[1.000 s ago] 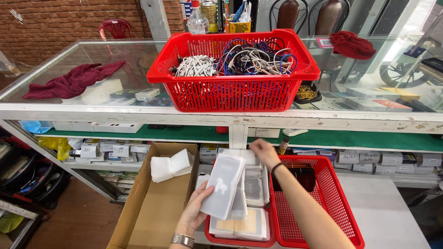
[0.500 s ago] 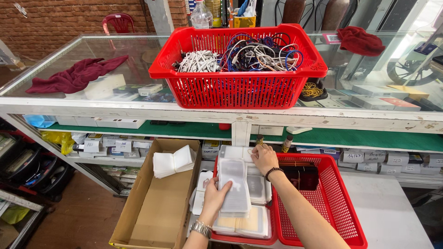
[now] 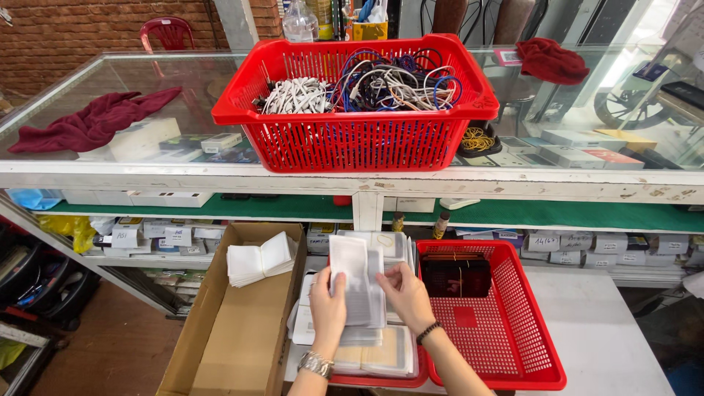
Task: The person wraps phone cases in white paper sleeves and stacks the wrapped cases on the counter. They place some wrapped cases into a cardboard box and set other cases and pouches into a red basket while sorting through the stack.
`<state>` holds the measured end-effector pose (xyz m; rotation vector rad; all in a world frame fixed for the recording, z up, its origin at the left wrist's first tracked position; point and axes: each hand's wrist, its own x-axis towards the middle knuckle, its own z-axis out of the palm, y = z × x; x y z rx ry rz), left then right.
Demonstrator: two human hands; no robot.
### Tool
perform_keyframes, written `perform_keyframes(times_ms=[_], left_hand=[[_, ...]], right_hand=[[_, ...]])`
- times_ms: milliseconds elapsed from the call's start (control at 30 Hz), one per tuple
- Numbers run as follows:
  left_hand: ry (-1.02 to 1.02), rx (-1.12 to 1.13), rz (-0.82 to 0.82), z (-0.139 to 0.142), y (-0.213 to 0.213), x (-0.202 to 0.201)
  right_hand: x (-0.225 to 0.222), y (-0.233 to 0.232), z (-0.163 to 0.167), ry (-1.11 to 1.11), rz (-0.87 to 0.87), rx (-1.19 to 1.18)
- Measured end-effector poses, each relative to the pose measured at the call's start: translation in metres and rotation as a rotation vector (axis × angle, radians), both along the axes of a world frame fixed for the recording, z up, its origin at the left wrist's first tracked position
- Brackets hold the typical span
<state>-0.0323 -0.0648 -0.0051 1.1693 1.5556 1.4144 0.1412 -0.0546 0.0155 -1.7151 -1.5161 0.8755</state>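
My left hand (image 3: 328,308) and my right hand (image 3: 407,293) both grip a thin stack of white flat packets (image 3: 357,282), held upright above a low red tray (image 3: 381,378) filled with more white and clear packets (image 3: 370,352). A watch sits on my left wrist and a dark band on my right. To the right lies a shallow red basket (image 3: 506,330) with a black box (image 3: 456,275) in it.
An open cardboard box (image 3: 238,330) with a bundle of white sleeves (image 3: 258,260) stands at the left. A large red basket of cables (image 3: 356,99) sits on the glass counter (image 3: 110,161) above. Shelves of small boxes run beneath; a maroon cloth (image 3: 95,121) lies on the glass.
My right hand came down from the shelf edge to join the left on the packet stack. The stack has turned more upright and moved toward the middle of the tray.
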Motion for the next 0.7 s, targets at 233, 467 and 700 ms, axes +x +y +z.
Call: perform_keyframes(times_ms=[233,467,700], left_hand=[[-0.557,-0.004,-0.238,0.041,0.017,-0.01],[-0.485,-0.046,-0.46,0.037,0.037,-0.01],[-0.337,-0.052,-0.511,0.047,0.021,0.0]], right_hand=[[-0.004,-0.005,0.012,0.504,0.458,-0.206],[-0.003,-0.01,0.006,0.639,0.448,-0.192],[0.018,-0.001,0.022,0.551,0.44,-0.053]])
